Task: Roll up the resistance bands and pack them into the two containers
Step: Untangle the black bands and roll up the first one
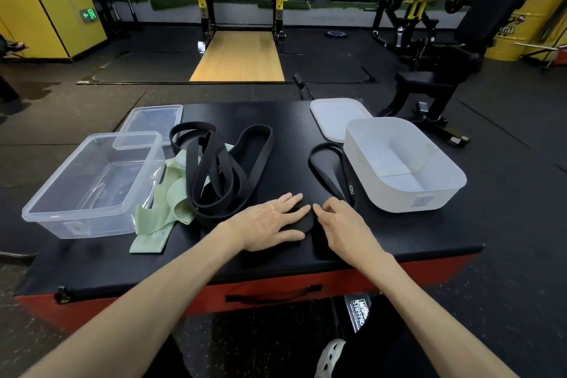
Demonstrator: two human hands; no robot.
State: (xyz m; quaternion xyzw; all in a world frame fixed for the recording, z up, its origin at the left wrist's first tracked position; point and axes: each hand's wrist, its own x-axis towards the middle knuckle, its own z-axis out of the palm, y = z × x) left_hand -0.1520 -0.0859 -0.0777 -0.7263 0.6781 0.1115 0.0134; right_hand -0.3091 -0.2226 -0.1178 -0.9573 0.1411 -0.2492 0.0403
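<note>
Two containers (79, 224) (399, 196), two lids (153, 121) (334, 120), two hands (270, 221) (343, 224); tangled bands (214, 169) uncountable.

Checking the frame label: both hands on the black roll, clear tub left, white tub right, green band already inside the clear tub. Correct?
Not quite. The green band lies outside the clear tub, beside its right wall; the head view shows this. The rest holds: left hand and right hand on the black roll, white tub on the right.

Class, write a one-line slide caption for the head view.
Left hand presses a half-rolled black band, right hand pinches it, between empty clear container and white container.
</note>
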